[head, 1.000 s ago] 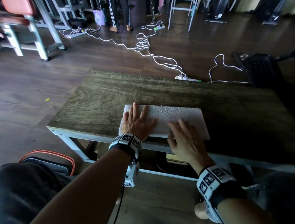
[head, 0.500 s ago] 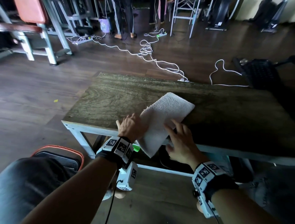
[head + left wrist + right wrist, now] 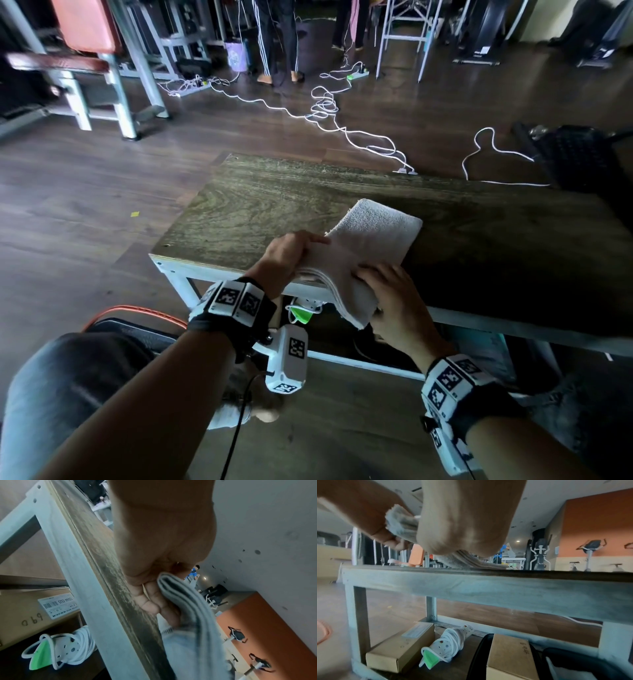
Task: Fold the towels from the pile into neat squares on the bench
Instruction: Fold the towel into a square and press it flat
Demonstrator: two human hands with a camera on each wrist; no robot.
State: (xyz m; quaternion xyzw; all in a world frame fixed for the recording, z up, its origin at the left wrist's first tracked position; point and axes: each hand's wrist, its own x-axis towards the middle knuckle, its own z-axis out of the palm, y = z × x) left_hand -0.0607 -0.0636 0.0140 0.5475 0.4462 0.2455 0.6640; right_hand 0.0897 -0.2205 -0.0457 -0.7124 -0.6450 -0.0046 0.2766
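Wooden bench [image 3: 260,209] under a folded towel [image 3: 373,236], long axis near-to-far, both hands, left [image 3: 287,257] and right [image 3: 397,301], clamped on its near end.

— From where does the head view look?
— From above, forward and down at the bench [image 3: 260,205], both hands near.
— And the wrists?
— The left wrist view sits close along the bench's front edge [image 3: 106,588], tilted. The right wrist view looks from below the top, level, under the bench [image 3: 488,586].
— Shared?
— The towel [image 3: 373,233] and the wound power strip [image 3: 448,643].
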